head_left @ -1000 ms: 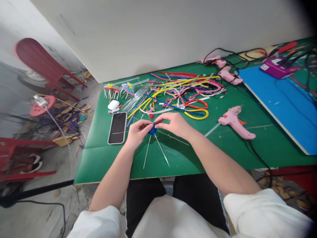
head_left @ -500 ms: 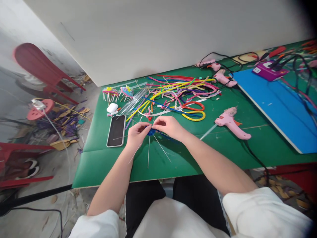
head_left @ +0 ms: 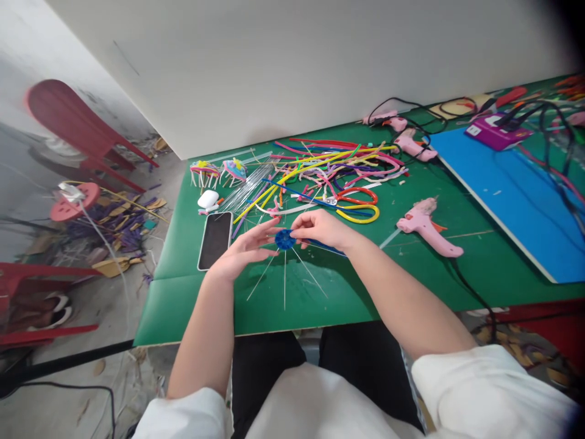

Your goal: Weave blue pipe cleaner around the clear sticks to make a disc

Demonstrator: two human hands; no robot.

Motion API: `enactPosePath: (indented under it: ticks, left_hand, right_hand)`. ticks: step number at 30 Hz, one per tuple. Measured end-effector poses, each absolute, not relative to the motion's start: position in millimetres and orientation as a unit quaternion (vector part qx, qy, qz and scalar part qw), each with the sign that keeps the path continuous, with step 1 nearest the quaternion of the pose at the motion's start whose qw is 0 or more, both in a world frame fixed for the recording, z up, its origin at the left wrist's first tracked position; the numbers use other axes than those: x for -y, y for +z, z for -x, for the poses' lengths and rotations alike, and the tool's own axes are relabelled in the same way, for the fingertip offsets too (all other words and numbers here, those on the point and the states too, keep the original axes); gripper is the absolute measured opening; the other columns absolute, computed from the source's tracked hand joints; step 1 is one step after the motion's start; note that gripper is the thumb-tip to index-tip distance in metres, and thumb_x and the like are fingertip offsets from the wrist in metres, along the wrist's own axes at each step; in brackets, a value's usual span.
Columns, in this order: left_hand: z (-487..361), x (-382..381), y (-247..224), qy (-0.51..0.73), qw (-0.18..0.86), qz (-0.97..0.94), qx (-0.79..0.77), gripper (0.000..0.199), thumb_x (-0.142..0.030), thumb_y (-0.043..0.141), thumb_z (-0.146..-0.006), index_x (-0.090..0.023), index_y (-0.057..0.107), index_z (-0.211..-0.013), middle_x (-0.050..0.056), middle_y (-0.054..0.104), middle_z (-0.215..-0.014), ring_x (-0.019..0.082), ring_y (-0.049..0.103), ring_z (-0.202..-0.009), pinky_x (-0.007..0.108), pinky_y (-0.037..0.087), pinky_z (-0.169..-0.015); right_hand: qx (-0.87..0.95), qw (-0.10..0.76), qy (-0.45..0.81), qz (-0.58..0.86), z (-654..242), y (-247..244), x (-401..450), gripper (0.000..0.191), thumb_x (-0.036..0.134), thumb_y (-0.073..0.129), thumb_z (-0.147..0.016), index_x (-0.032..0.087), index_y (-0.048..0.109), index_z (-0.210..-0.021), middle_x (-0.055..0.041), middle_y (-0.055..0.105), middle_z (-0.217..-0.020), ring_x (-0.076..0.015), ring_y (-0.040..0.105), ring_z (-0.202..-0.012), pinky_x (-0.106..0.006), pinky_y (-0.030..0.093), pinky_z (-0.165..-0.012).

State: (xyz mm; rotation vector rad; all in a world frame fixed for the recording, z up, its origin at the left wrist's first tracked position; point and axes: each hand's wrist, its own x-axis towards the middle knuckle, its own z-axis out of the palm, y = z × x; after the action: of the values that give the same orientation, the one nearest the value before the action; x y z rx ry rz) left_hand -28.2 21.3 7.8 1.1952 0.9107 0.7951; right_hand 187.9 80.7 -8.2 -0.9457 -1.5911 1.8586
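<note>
The blue disc (head_left: 284, 239), a small round fuzzy coil with thin pale wire spokes (head_left: 284, 280) fanning out below it, is held just above the green table (head_left: 192, 286) near its front edge. The right hand (head_left: 322, 227) pinches the disc's right rim between thumb and fingertips, closed on it. The left hand (head_left: 242, 250) lies palm up and spread open beside the disc, its fingertips reaching the disc's left edge; whether they touch cannot be told. Just left of that hand lies a flat black phone (head_left: 215, 239) with a white rim, and beyond it a smooth white earbud case (head_left: 208, 198). Behind the hands sprawls a tangle of soft, bright pipe cleaners (head_left: 329, 164), with red and yellow looped scissors (head_left: 359, 204) at its near edge. To the right rests a pink glue gun (head_left: 427, 227), its black cord trailing off the table edge.
</note>
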Motion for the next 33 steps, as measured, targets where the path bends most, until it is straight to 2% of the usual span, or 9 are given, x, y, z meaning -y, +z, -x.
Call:
enactPosePath:
  ticks: [3,5,9,12,17,23,29,33]
  left_hand:
    - [39.0,-20.5,10.2,0.329,0.697,-0.512,-0.378,0.068,-0.017,0.071,-0.065,-0.030,0.051,-0.129,0.009,0.052,-0.133,0.028,0.055,-0.114,0.036,0.053,-0.086]
    - [40.5,-21.1,8.8,0.338,0.695,-0.498,-0.394,0.059,-0.019,0.068,-0.069,-0.028,0.054,-0.126,0.010,0.056,-0.129,0.026,0.060,-0.108,0.035,0.055,-0.083]
    - [30.5,-23.0,3.7,0.309,0.698,-0.496,-0.413,0.043,-0.028,0.063,-0.078,-0.022,0.059,-0.120,0.012,0.066,-0.111,0.022,0.067,-0.092,0.031,0.057,-0.072]
    - [18.3,-23.8,-1.4,0.271,0.685,-0.508,-0.447,0.040,-0.029,0.068,-0.074,-0.019,0.061,-0.113,0.009,0.070,-0.094,0.020,0.069,-0.077,0.026,0.057,-0.061]
    - [4.5,-25.8,-10.2,0.330,0.630,-0.486,-0.508,0.029,-0.032,0.073,-0.069,-0.016,0.061,-0.089,0.004,0.070,-0.072,0.016,0.068,-0.064,0.022,0.055,-0.053]
    - [0.4,-27.5,-12.6,0.420,0.583,-0.475,-0.509,0.035,-0.032,0.074,-0.067,-0.016,0.060,-0.095,0.001,0.067,-0.067,0.014,0.066,-0.055,0.024,0.056,-0.053]
    - [2.1,-29.0,-18.4,0.437,0.564,-0.491,-0.500,0.033,-0.035,0.068,-0.073,-0.018,0.058,-0.099,0.001,0.067,-0.070,0.017,0.068,-0.061,0.026,0.057,-0.053]
    - [1.8,-28.8,-19.7,0.454,0.516,-0.508,-0.520,0.030,-0.034,0.069,-0.071,-0.018,0.063,-0.096,0.002,0.067,-0.079,0.017,0.067,-0.072,0.026,0.058,-0.055]
  right_hand:
    - [0.581,0.243,0.699,0.340,-193.7,-3.1,-81.2,0.014,0.022,0.069,-0.069,0.013,0.060,-0.073,0.0018,0.062,-0.059,-0.0074,0.058,-0.048,-0.021,0.049,-0.051]
    - [0.583,0.235,0.703,0.334,-195.9,-1.8,-80.9,0.015,0.023,0.070,-0.069,0.013,0.060,-0.073,0.0018,0.062,-0.060,-0.0075,0.058,-0.049,-0.022,0.049,-0.051]
    - [0.604,0.202,0.697,0.329,-195.8,-4.8,-80.1,0.015,0.024,0.069,-0.070,0.013,0.060,-0.076,0.0010,0.063,-0.062,-0.0078,0.059,-0.050,-0.022,0.049,-0.050]
    - [0.617,0.186,0.690,0.330,-193.3,-7.9,-79.3,0.015,0.024,0.068,-0.070,0.013,0.061,-0.077,0.0019,0.061,-0.061,-0.0075,0.057,-0.049,-0.021,0.049,-0.049]
    - [0.650,0.202,0.644,0.349,-189.0,-9.3,-77.7,0.014,0.026,0.065,-0.072,0.014,0.063,-0.079,0.0029,0.060,-0.063,-0.0044,0.048,-0.041,-0.019,0.038,-0.041]
    - [0.657,0.232,0.614,0.371,-187.7,-5.8,-78.8,0.020,0.022,0.063,-0.074,0.014,0.069,-0.091,0.0034,0.058,-0.057,-0.0059,0.047,-0.045,-0.022,0.041,-0.047]
    - [0.647,0.268,0.605,0.379,-183.5,-6.2,-76.5,0.021,0.022,0.066,-0.071,0.016,0.070,-0.090,-0.0028,0.068,-0.079,-0.0066,0.050,-0.052,-0.022,0.042,-0.048]
    - [0.652,0.298,0.576,0.394,-180.7,-8.3,-74.0,0.018,0.028,0.066,-0.071,0.015,0.070,-0.084,-0.0002,0.063,-0.065,-0.0065,0.046,-0.048,-0.022,0.037,-0.046]
